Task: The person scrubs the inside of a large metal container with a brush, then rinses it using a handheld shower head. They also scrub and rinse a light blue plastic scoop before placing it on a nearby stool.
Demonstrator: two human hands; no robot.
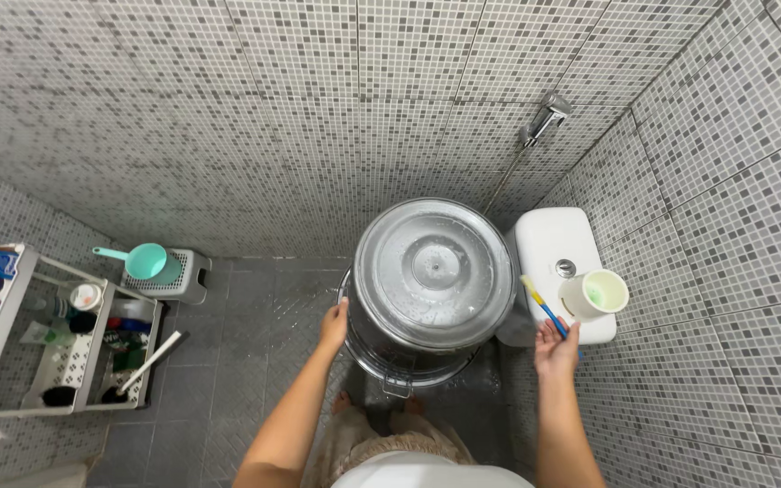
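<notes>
Two bare forearms rising from the near edge, toes just visible on the grey floor between them.

Left hand resting against the left side of the big steel pot, fingers loosely curled on the wall just under the lid rim; no closed grip visible, holding nothing else.

Right hand pinching the blue end of a yellow-and-blue toothbrush, fingers closed round the handle, brush angled up and to the left, head between pot and toilet tank.

Pot standing on the floor at centre, domed steel lid seated on top, wet with droplets, side handle facing near.

White toilet tank just right of the pot, touching or nearly so; cannot tell which. Pale cup with green inside sitting on the tank's near right corner, just right of the toothbrush.

Chrome tap on the far tiled wall above the tank.

Far left: teal scoop lying on a small grey stool. Near left: white wire rack with bottles and jars, white-handled brush leaning on its right side.
</notes>
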